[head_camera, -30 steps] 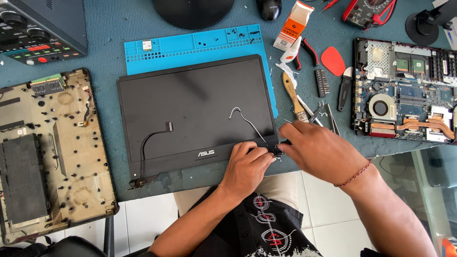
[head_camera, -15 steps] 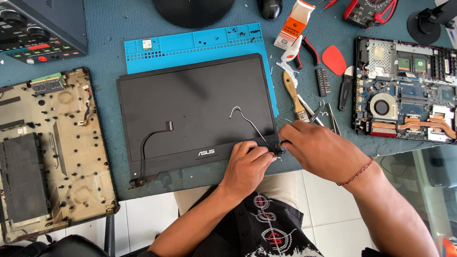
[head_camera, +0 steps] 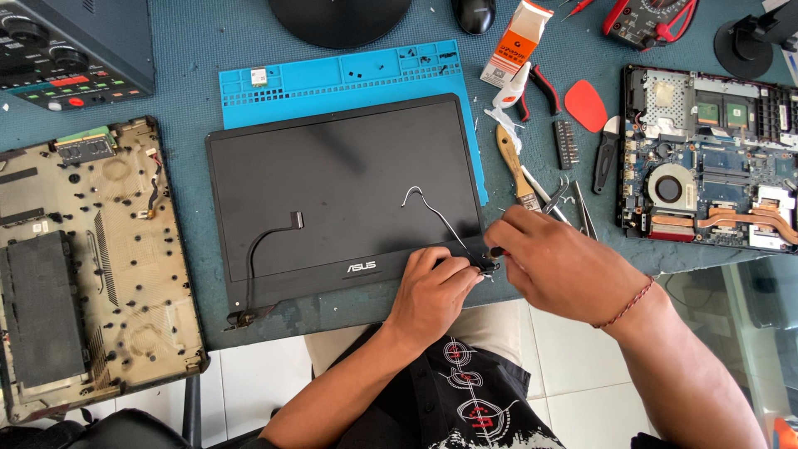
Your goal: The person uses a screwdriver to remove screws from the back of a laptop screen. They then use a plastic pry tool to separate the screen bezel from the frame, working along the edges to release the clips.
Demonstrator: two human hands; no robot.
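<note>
A black laptop screen panel (head_camera: 349,175) lies flat on the blue-grey table, partly over a blue work mat (head_camera: 332,79). My left hand (head_camera: 432,291) presses its fingertips on the panel's lower right corner, at the hinge (head_camera: 482,264). My right hand (head_camera: 557,266) is right beside it and pinches a small black tool tip against that hinge. A thin grey cable (head_camera: 432,208) loops from the hinge up over the panel. A black flat cable (head_camera: 262,249) runs to the left hinge.
A laptop bottom case (head_camera: 83,266) lies at the left, an open motherboard (head_camera: 715,158) at the right. Between panel and motherboard lie a brush (head_camera: 515,166), tweezers (head_camera: 582,208), pliers, a red pick (head_camera: 586,106) and a glue tube (head_camera: 511,83). The table edge runs near my body.
</note>
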